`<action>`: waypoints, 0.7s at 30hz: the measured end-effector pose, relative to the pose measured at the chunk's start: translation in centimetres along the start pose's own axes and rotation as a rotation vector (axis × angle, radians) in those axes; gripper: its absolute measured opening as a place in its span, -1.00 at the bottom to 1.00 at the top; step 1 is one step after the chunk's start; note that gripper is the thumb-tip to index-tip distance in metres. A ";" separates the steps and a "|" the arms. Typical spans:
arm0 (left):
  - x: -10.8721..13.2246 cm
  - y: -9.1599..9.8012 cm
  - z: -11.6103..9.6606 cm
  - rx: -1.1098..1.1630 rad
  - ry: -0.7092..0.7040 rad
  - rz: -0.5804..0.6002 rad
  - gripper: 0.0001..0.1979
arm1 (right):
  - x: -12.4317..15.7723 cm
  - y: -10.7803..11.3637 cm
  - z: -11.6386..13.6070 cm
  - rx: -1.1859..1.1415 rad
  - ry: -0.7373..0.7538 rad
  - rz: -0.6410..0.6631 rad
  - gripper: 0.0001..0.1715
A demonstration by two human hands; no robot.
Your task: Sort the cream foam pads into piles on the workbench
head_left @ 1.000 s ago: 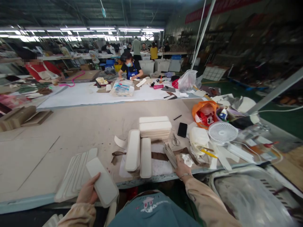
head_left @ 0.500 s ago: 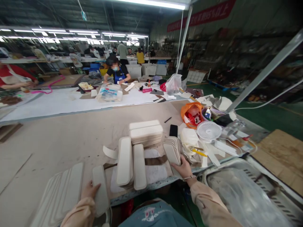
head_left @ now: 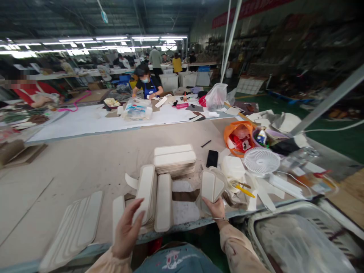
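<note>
Head view of a long work table (head_left: 85, 163), with positions given relative to the tall stack (head_left: 174, 159) of cream panels near the table's middle. The right hand (head_left: 216, 208), in front and to the right of the tall stack at the near table edge, is closed around the lower end of a bundle of cream panels (head_left: 210, 185), which stands upright and slightly fanned above the fingers. The left hand (head_left: 126, 231), in front and to the left of the tall stack, is open with its fingers spread; it lies over the near end of a single cream panel (head_left: 117, 210), though contact between palm and panel cannot be told. Two long piles (head_left: 155, 193) of similar panels lie side by side directly in front of the tall stack, between the two hands. Further left of the tall stack, a row of overlapping panels (head_left: 74, 227) lies flat near the table edge. Just right of the tall stack rests a black phone (head_left: 212, 158); beyond it stand a white fan (head_left: 261, 161) and an orange bag (head_left: 239, 135). Well behind the tall stack, at another table, sits a co-worker (head_left: 149, 85) in a blue apron.
</note>
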State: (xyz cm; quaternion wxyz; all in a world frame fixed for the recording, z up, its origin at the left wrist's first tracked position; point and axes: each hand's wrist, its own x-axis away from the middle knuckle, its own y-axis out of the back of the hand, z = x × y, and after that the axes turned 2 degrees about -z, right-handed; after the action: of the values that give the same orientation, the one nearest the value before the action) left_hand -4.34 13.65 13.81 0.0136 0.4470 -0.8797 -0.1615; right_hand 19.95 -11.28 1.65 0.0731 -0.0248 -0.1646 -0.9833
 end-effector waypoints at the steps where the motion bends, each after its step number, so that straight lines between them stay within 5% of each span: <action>1: 0.7 -1.9 -1.4 0.050 0.029 0.130 -0.53 | 0.0 0.5 0.7 -0.002 -0.001 0.037 -0.37; 5: 2.4 -8.0 -3.7 0.283 0.224 0.500 -0.24 | 0.6 1.5 4.7 -0.159 0.057 0.358 -0.36; 9: 3.4 -10.5 -2.9 0.439 0.440 0.575 0.00 | 3.0 -0.8 8.0 -0.260 -0.005 0.596 -0.29; 13: 3.3 -9.9 -1.5 0.455 0.469 0.399 -0.12 | 5.1 -5.8 9.1 -0.316 -0.076 0.695 -0.32; 16: 2.4 -8.7 -0.1 0.218 0.476 0.253 -0.17 | 5.4 -9.1 9.4 -0.367 -0.106 0.744 -0.33; 21: 2.4 -6.7 0.4 -0.223 0.173 0.274 -0.26 | 5.0 -12.4 9.5 -0.304 -0.045 0.707 -0.42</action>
State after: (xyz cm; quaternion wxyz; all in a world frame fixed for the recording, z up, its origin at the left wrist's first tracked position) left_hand -0.61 8.22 11.15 0.1607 0.3312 -0.9044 -0.2156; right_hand 13.34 2.80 7.04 0.3995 -0.1123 0.0000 -0.9098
